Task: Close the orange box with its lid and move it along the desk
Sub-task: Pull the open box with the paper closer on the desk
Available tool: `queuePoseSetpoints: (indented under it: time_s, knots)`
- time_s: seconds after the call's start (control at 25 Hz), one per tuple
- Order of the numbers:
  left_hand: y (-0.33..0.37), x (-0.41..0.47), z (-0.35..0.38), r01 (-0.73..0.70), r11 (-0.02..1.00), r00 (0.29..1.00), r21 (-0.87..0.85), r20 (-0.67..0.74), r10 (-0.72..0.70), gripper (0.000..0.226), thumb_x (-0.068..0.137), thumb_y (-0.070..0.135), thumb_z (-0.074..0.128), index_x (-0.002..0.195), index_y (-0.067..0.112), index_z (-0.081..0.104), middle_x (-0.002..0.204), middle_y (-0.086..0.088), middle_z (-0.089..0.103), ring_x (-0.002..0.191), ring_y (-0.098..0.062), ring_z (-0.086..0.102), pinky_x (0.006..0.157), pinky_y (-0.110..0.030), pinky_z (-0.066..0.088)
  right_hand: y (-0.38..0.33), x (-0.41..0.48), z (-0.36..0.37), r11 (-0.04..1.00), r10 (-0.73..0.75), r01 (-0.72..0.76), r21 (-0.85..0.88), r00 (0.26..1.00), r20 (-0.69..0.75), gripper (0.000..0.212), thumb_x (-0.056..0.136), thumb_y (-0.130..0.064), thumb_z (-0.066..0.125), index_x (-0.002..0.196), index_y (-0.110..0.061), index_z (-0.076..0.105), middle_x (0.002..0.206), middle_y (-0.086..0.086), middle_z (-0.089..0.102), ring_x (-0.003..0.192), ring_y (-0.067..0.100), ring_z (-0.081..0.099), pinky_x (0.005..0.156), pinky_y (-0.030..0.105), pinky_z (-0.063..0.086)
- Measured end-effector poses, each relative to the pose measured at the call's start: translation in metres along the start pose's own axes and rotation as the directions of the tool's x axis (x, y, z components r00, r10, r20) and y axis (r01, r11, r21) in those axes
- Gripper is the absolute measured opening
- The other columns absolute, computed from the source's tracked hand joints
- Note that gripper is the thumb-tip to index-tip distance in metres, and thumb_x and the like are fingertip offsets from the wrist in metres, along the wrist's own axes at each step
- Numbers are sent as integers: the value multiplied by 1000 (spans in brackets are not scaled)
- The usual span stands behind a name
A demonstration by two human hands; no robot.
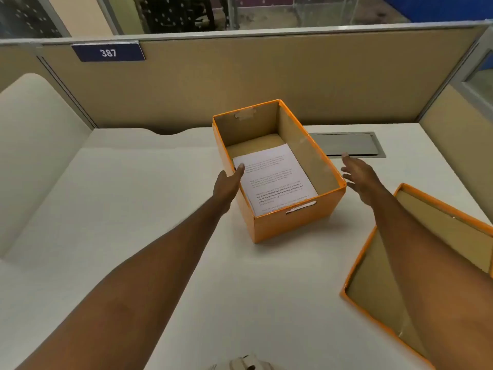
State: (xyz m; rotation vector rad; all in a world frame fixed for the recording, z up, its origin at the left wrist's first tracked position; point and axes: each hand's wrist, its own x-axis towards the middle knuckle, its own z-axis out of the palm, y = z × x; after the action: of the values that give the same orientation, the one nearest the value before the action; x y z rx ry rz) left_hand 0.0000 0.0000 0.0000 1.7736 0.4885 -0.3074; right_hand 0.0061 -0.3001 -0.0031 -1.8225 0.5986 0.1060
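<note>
An orange box [293, 225] stands uncovered in the middle of the white desk [133, 209], brown inside, with a stack of printed paper [274, 177] on its floor. Its orange lid [373, 276] lies upside down at the right, partly under my right forearm. My left hand [229, 182] rests against the box's left wall, thumb over the rim. My right hand [360, 177] hovers just right of the box, fingers spread, not touching it.
A grey cable hatch [346, 144] is set into the desk behind the box. Tan partition walls close the desk at the back and right. A blue plate marked 387 [108, 52] hangs on the back partition. A cream panel [32, 145] stands at the left.
</note>
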Motion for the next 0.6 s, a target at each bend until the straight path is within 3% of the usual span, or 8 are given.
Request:
queuePoseSetpoints:
  time_s: [0.16, 0.24, 0.36, 0.48, 0.6]
  knots:
    - [-1, 6, 13, 12, 996, 999, -86, 30, -9, 88, 89, 47, 57, 152, 13, 6, 161, -10, 16, 145, -34, 25, 112, -49, 29, -8, 8, 10, 997, 3, 16, -74, 967, 255, 62, 86, -60, 48, 136, -23, 47, 137, 2, 54, 121, 25, 53, 100, 46, 46]
    - [0, 4, 18, 10, 996, 999, -91, 43, -6, 82, 93, 39, 55, 153, 14, 5, 161, -8, 18, 144, -33, 28, 110, -49, 32, -2, 11, 18, 997, 12, 10, -72, 954, 299, 56, 89, -50, 52, 138, -24, 44, 135, 4, 57, 116, 26, 58, 97, 48, 49]
    - [-13, 21, 17, -6, 993, 998, -114, 59, 13, 78, 91, 48, 52, 152, 20, 14, 156, -6, 31, 137, -32, 40, 104, -50, 40, -2, 4, 28, 997, -13, 32, -64, 961, 276, 41, 99, -29, 39, 139, -23, 41, 129, 3, 57, 108, 25, 57, 94, 44, 48]
    - [-57, 70, 10, -12, 994, 1000, -106, 25, 15, 84, 73, 64, 54, 144, 24, 33, 147, -8, 46, 130, -33, 50, 100, -54, 46, -1, -14, 33, 1000, -12, 16, -13, 972, 234, 39, 101, -26, 35, 138, -22, 45, 128, 6, 59, 107, 25, 58, 94, 43, 49]
    - [-12, -13, -10, -44, 992, 999, -121, 16, 46, 64, 85, 50, 50, 137, 13, 41, 132, -2, 58, 112, -21, 60, 94, -43, 50, 11, -46, 43, 998, -61, 56, 43, 987, 148, 38, 100, -26, 38, 135, -20, 51, 129, 8, 61, 112, 27, 59, 97, 45, 49]
